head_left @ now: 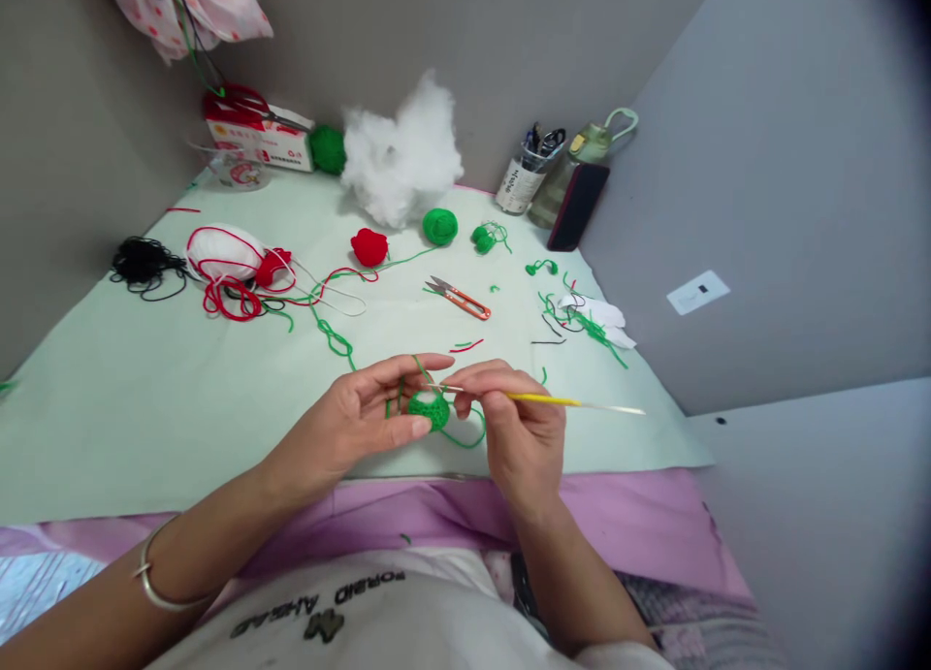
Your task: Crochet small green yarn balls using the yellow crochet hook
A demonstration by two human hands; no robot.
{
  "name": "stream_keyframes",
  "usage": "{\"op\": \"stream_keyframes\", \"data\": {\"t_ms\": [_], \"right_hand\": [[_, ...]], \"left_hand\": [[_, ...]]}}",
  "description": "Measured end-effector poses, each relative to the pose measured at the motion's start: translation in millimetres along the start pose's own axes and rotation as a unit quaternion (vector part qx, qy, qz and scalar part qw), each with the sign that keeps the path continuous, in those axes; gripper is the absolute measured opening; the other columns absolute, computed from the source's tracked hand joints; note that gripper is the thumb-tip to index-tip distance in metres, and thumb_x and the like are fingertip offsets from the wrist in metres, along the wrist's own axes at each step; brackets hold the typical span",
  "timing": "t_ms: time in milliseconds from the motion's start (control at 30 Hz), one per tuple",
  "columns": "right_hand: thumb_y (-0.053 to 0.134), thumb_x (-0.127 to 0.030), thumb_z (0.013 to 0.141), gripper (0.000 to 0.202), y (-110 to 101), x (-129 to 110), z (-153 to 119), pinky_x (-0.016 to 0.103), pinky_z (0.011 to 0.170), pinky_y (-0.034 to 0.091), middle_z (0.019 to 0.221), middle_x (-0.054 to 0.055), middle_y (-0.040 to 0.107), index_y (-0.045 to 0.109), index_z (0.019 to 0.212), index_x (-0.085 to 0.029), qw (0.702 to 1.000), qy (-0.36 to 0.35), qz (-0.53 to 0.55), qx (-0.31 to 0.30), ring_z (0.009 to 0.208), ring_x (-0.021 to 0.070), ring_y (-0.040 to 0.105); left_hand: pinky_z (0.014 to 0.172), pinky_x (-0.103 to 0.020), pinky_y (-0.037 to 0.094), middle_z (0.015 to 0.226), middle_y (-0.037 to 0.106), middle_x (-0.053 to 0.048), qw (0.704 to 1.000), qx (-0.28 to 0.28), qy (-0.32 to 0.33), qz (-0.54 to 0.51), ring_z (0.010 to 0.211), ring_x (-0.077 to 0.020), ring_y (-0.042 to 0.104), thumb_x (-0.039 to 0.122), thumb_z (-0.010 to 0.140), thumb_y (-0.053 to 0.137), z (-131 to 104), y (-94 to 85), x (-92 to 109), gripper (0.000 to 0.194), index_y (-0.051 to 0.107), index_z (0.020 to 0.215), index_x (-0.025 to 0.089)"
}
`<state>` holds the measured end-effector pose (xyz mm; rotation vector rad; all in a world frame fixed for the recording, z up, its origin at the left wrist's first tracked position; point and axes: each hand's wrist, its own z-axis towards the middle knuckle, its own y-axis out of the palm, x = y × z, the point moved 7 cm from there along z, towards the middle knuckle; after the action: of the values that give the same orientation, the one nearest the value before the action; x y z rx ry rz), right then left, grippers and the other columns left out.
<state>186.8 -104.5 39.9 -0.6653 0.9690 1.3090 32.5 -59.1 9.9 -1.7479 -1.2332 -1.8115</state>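
Note:
A small round green crocheted piece (429,411) with white showing at its top is held between the thumb and fingers of my left hand (368,408). Green yarn runs over the fingers of that hand. My right hand (520,418) pinches a crochet hook with a yellow handle (542,398), its thin tip pointing left at the top of the green piece. A loop of green yarn (465,445) hangs below, between the hands.
Orange thread snips (460,298) lie beyond my hands, near red (369,247) and green (440,227) yarn balls. White stuffing (403,156) stands at the back. Yarn scraps (593,329), a pen cup (520,180) and a phone (579,207) are on the right; black yarn (142,261) is left.

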Motion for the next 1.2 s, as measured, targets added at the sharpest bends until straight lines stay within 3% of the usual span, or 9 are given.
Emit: {"op": "stream_keyframes", "data": {"t_ms": [167,367,633,867,1067,1200], "right_hand": [[0.068,-0.04,0.099,0.017,4,9,5,0.027,0.057,0.06,0.089,0.003,0.081,0.075,0.092,-0.025,0.994,0.056,0.09,0.024,0.063,0.013,0.068],[0.071,-0.04,0.097,0.017,9,15,5,0.023,0.053,0.06,0.089,0.0,0.082,0.072,0.09,-0.025,0.98,0.103,0.164,0.042,0.055,0.0099,0.068],[0.075,-0.049,0.092,0.028,8,31,1,0.019,0.049,0.057,0.079,0.001,0.077,0.069,0.086,-0.022,0.972,0.175,0.143,0.064,0.054,0.0096,0.065],[0.073,-0.049,0.094,0.028,10,28,8,0.022,0.051,0.058,0.08,0.001,0.077,0.069,0.086,-0.022,0.98,0.153,0.128,0.009,0.051,0.0091,0.063],[0.066,-0.042,0.1,0.023,3,17,12,0.027,0.061,0.065,0.087,0.003,0.081,0.071,0.091,-0.022,0.984,0.125,0.116,-0.052,0.063,0.0131,0.074],[0.063,-0.041,0.102,0.023,0,14,12,0.03,0.065,0.067,0.09,0.004,0.082,0.071,0.093,-0.021,0.985,0.117,0.097,-0.086,0.068,0.0152,0.078]], "left_hand": [[0.089,-0.033,0.054,0.108,0.069,-0.005,0.998,0.052,0.023,-0.016,0.098,-0.0207,0.064,0.03,0.082,0.087,-3,-3.5,5,0.046,0.08,0.127,0.034],[0.09,-0.029,0.051,0.106,0.065,-0.002,0.996,0.052,0.074,-0.012,0.097,-0.0171,0.061,0.027,0.087,0.083,-5,0.0,13,0.044,0.078,0.129,0.041],[0.079,-0.029,0.048,0.102,0.067,-0.003,0.975,0.038,0.129,0.177,0.084,-0.0178,0.055,0.024,0.091,0.075,-4,0.8,10,0.046,0.075,0.135,0.036],[0.082,-0.03,0.048,0.102,0.065,-0.003,0.974,0.056,0.117,0.185,0.086,-0.0185,0.055,0.02,0.089,0.073,-4,-3.4,8,0.037,0.08,0.123,0.033],[0.081,-0.031,0.047,0.098,0.067,-0.002,0.975,0.062,0.113,0.182,0.085,-0.0182,0.056,0.024,0.089,0.074,-5,-3.7,5,0.049,0.072,0.138,0.033],[0.078,-0.031,0.047,0.097,0.068,-0.003,0.972,0.058,0.107,0.199,0.086,-0.0187,0.057,0.025,0.089,0.074,-5,-3.1,7,0.049,0.072,0.137,0.032]]}}
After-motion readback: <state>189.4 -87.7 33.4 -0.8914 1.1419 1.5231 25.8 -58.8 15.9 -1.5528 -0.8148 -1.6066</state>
